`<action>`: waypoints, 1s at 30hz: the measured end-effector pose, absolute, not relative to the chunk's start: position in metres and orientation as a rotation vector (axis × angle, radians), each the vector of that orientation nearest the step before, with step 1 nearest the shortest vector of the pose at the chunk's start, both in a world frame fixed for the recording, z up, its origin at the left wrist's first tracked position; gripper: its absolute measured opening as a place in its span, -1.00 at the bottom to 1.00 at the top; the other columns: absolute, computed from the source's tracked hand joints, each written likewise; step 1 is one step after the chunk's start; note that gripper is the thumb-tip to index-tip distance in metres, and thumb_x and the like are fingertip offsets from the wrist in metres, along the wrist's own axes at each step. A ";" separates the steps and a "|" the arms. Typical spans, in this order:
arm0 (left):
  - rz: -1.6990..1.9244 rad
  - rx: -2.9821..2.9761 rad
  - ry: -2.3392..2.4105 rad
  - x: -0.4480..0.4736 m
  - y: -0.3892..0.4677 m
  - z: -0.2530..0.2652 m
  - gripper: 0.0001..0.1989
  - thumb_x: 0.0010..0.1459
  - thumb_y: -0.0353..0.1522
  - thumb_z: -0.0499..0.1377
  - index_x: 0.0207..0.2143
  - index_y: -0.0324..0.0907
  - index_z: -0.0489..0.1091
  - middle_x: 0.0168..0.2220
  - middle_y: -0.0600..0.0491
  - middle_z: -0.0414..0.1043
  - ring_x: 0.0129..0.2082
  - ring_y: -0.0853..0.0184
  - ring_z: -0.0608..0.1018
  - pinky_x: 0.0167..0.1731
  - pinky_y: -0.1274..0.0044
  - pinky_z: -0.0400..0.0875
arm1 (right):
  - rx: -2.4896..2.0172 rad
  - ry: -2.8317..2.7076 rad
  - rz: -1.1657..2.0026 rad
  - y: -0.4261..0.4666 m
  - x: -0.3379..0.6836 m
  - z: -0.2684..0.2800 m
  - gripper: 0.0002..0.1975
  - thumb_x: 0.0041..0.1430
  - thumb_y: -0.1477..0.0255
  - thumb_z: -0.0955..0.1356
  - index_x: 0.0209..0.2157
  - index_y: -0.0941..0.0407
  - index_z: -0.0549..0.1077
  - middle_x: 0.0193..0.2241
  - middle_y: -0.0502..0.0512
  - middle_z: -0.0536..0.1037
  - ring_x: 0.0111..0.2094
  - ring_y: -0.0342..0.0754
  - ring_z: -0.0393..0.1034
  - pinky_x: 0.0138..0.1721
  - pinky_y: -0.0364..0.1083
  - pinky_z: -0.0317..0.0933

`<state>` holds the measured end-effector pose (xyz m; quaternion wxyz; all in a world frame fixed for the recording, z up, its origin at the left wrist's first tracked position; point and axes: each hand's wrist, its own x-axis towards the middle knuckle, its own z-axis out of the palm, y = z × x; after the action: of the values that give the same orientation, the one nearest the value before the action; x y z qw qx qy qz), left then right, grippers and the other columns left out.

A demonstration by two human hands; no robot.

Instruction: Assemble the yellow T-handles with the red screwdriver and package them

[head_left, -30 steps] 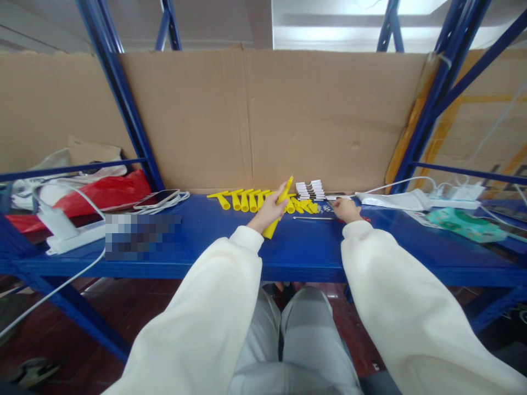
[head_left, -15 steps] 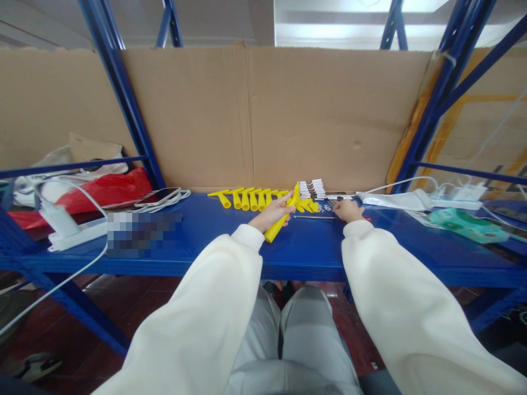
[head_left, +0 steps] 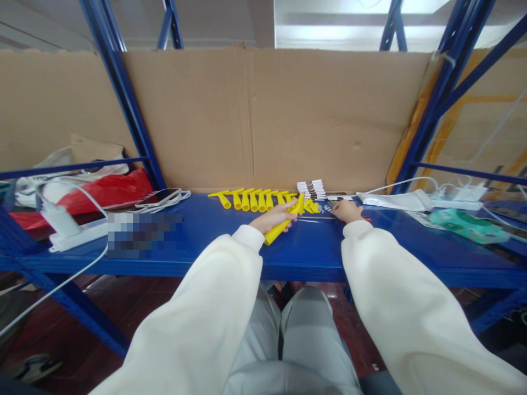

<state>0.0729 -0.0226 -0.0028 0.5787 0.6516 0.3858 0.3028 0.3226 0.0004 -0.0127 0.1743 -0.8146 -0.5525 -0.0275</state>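
My left hand (head_left: 275, 216) is closed around a yellow plastic tube-shaped handle (head_left: 276, 232), its wide hollow end slanting down toward me and its narrower head pointing up to the right. My right hand (head_left: 347, 210) rests low over the shelf with fingers bunched together, beside small silvery parts (head_left: 328, 208); whatever is in the fingertips is too small to make out. Under that hand lies a screwdriver, its thin shaft (head_left: 317, 218) reaching left. Small yellow pieces (head_left: 312, 207) lie between the hands, and white parts with dark ends (head_left: 312, 189) stand in rows behind them.
Several similar yellow handles (head_left: 254, 201) line up along the back left of the blue shelf (head_left: 222, 241). A phone (head_left: 158, 197) and power strip (head_left: 78, 233) sit at left. A white pouch (head_left: 395, 199) and green packet (head_left: 468, 225) are at right. Cardboard (head_left: 263, 120) walls the back.
The yellow handle has turned in my left hand, its head swinging lower and to the right. My right hand has shifted very slightly left among the small parts.
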 end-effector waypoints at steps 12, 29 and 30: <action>0.669 1.553 0.911 0.072 -0.018 -0.006 -0.26 0.22 -0.55 0.11 0.41 -0.02 0.05 -0.33 0.05 0.47 -0.62 0.52 0.33 -0.62 0.67 0.29 | -2.305 -1.624 -0.126 0.001 0.320 -0.011 -0.82 0.13 0.43 0.36 -0.28 0.06 0.63 -0.14 0.22 0.62 0.04 0.20 0.41 0.08 0.22 0.15; 0.660 1.484 0.881 0.068 -0.018 -0.005 -0.21 0.19 -0.55 0.14 0.42 -0.03 0.00 -0.42 0.11 0.42 -0.62 0.50 0.34 -0.62 0.67 0.27 | -2.318 -1.652 -0.068 0.012 0.326 -0.018 -0.81 0.11 0.46 0.34 -0.24 0.13 0.57 -0.06 0.33 0.52 0.14 0.27 0.26 0.08 0.26 0.19; 0.660 1.484 0.884 0.068 -0.019 -0.005 -0.22 0.20 -0.56 0.13 0.42 -0.03 0.00 -0.40 0.10 0.43 -0.62 0.50 0.34 -0.62 0.67 0.27 | -2.320 -1.663 -0.069 0.013 0.326 -0.019 -0.81 0.11 0.46 0.34 -0.24 0.13 0.57 -0.05 0.34 0.52 0.15 0.28 0.25 0.08 0.27 0.19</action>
<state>0.0685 -0.0185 -0.0047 0.6021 0.6408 0.3815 0.2851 0.3259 0.0127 -0.0186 0.1428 -0.8042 -0.5764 -0.0240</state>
